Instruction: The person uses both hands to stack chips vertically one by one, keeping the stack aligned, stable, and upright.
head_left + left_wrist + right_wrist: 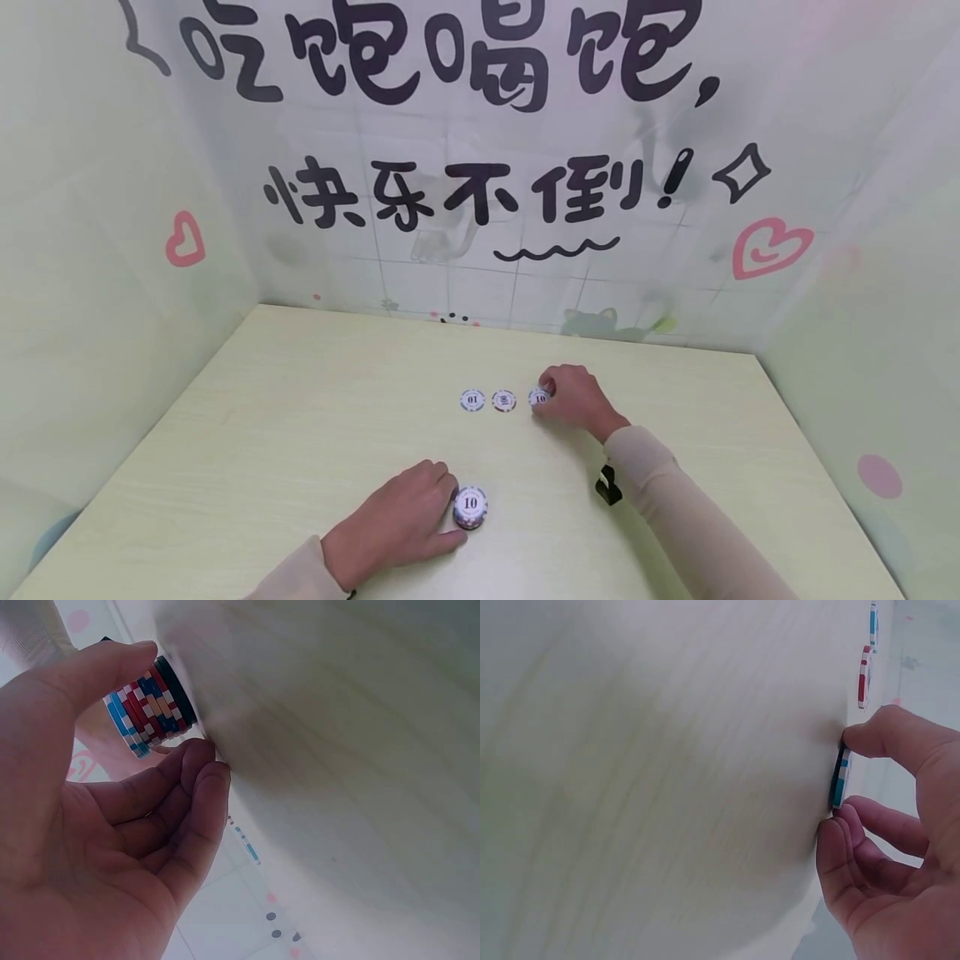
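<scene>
My right hand [573, 402] pinches the edges of a blue-and-white poker chip [538, 397] marked 10, at the right end of a short row. In the right wrist view, the thumb and a finger of that hand [892, 825] meet opposite edges of this chip [841, 778], which is close to the tabletop. To its left lie a red-edged chip [504, 401] and another blue-edged chip [472, 400], both flat. My left hand [401, 517] rests beside a stack of chips [470, 506], thumb and loosely bent fingers spread around its left side.
The pale wooden table [300, 417] is bounded by a printed back curtain [450, 275] and side curtains. A small black object [608, 486] shows beside the right sleeve [697, 517]. The chip stack [154, 705] has mixed red, blue and dark layers.
</scene>
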`<act>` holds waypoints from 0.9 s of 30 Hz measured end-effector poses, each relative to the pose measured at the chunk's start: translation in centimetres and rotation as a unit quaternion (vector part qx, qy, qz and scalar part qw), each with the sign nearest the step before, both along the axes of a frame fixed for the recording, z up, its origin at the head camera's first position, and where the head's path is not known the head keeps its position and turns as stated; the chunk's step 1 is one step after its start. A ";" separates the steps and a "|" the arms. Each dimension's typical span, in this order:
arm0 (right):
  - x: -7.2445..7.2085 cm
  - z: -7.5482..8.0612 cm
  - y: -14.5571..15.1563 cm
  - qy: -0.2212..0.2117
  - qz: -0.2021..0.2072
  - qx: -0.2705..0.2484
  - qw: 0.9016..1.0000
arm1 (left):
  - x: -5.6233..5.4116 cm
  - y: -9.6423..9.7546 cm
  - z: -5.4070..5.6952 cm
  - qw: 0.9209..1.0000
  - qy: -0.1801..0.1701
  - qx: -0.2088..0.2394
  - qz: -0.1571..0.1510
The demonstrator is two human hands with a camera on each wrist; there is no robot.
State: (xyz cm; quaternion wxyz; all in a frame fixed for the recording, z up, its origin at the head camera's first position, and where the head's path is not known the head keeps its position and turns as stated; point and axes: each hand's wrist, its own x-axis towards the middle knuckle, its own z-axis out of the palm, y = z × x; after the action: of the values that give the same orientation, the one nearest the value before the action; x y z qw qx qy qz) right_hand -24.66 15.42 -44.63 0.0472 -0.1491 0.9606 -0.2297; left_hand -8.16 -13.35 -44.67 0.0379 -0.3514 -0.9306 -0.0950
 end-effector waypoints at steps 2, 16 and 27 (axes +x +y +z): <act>0.1 0.0 0.0 -0.003 -0.001 0.000 1.000 | 0.0 0.0 0.0 1.000 -0.001 0.001 0.000; 0.7 -0.2 0.7 0.015 0.016 0.016 1.000 | 0.1 0.0 0.0 1.000 0.011 0.000 -0.007; 1.8 0.4 0.5 0.022 0.027 0.015 0.999 | 0.0 -0.1 -0.1 1.000 0.005 0.004 -0.003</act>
State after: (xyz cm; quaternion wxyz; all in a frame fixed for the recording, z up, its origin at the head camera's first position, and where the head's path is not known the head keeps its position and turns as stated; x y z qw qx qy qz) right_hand -22.90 15.97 -44.22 0.0341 -0.1791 0.9605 -0.2102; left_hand -8.13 -13.41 -44.74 0.0432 -0.3548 -0.9289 -0.0969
